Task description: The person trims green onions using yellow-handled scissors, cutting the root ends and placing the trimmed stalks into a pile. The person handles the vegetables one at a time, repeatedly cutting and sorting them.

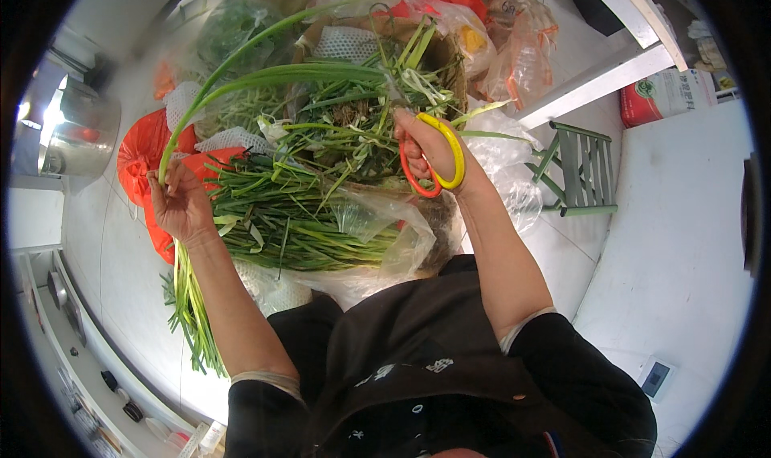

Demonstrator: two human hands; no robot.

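My left hand pinches a long green onion stalk near one end; its leaves arch up and to the right. My right hand has its fingers through the yellow and red handles of scissors; the blades are hard to make out against the greens. Beneath my hands a pile of long green onions lies partly under clear plastic. Behind it, a cardboard box holds loose leaves, trimmings and roots. More green onions hang down beside my left forearm.
Red plastic bags lie at the left, near a metal pot. A green folding stool stands at the right, below a white table leg. Clear bags sit behind the box. A shelf runs along the lower left.
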